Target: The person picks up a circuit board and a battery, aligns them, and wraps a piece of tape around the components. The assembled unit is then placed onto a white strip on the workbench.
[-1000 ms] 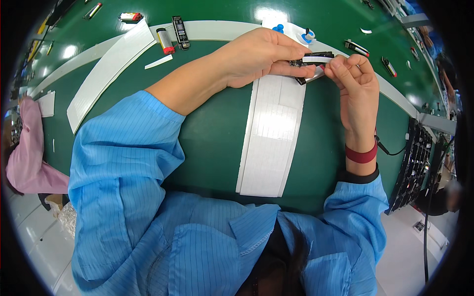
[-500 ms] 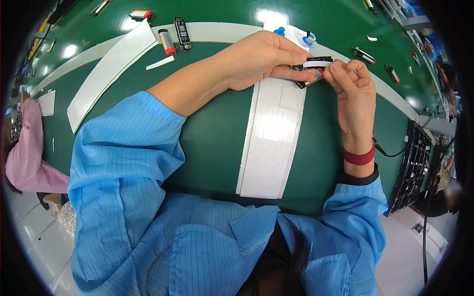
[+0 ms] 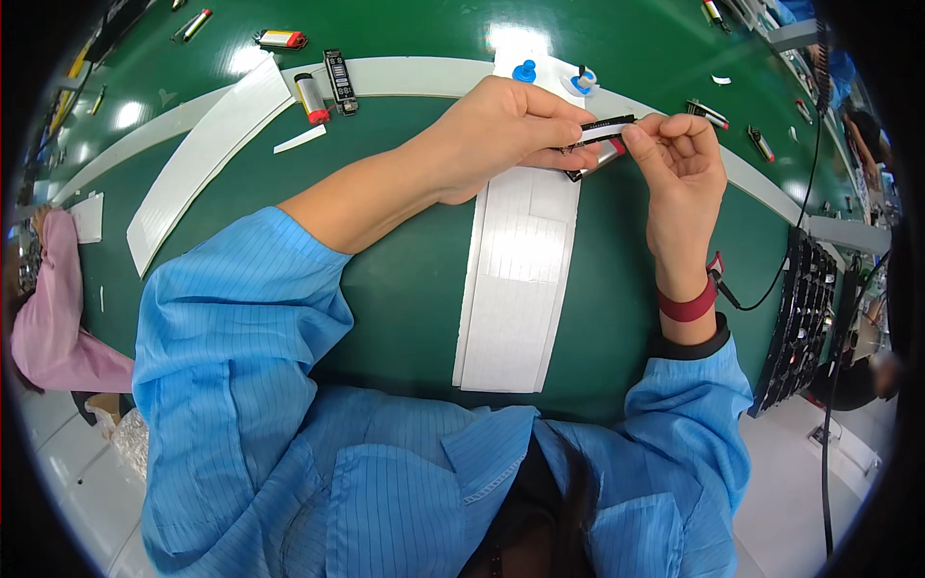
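My left hand (image 3: 506, 130) is closed on a narrow black electronic module (image 3: 609, 125), with thumb above and fingers beneath. A white strip (image 3: 599, 132) lies along the module's length. Below it, a silver cell with a red end (image 3: 607, 154) shows partly; the fingers hide how it joins the module. At the module's right end, my right hand (image 3: 682, 169) pinches thumb and forefinger at the tip of the white strip, its other fingers curled. Both hands are above the far end of a white sheet of label strips (image 3: 515, 289).
Left on the green table (image 3: 405, 260) lie another white sheet (image 3: 207, 159), a silver-red cell (image 3: 311, 98) and a black module (image 3: 340, 82). Blue-capped bottles (image 3: 582, 81) stand beyond my hands. A black cord (image 3: 771, 289) runs from my red wristband (image 3: 687, 305). A black rack (image 3: 795, 318) stands right.
The view has shifted slightly. The module now tilts up toward its right end, and my right thumb and forefinger have come together at the strip's tip. The wristband cord shows more.
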`<control>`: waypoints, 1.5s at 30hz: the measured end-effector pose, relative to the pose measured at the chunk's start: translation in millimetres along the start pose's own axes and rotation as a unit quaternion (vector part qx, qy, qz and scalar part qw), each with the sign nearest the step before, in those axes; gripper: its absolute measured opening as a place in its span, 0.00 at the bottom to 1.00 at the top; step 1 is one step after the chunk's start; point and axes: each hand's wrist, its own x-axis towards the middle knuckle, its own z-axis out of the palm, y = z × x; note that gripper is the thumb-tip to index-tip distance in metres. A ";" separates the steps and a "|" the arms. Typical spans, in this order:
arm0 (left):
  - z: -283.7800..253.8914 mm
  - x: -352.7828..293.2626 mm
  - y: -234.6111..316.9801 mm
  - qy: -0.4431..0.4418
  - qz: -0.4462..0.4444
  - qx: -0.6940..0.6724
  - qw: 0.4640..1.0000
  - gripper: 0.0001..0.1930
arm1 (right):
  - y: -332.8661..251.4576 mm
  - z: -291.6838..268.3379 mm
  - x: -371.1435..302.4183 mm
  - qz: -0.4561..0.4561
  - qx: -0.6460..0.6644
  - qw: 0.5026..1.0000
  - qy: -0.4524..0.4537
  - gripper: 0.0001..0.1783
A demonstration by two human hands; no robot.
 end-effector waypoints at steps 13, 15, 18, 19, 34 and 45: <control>10.5 -5.2 11.9 -0.026 -0.033 0.078 0.996 0.15 | -31.1 4.8 0.6 0.030 -0.033 0.999 -0.029 0.09; 13.7 -7.6 9.1 -0.009 -0.008 0.080 0.997 0.16 | -35.0 5.6 -3.2 0.065 -0.013 0.997 -0.037 0.10; 14.5 -9.4 8.3 0.010 0.027 0.140 0.990 0.16 | -35.4 6.4 -2.5 0.118 0.059 0.991 -0.026 0.12; 15.0 -10.6 8.9 0.013 0.038 0.157 0.987 0.16 | -34.6 5.8 -2.8 0.122 0.064 0.990 -0.029 0.13; 20.7 -3.6 4.7 0.002 0.029 0.129 0.991 0.17 | -29.1 -5.2 0.8 0.172 0.147 0.974 -0.026 0.15; 22.8 -5.6 1.0 0.036 0.155 0.352 0.922 0.16 | -30.5 -9.1 4.2 0.118 0.053 0.990 -0.051 0.11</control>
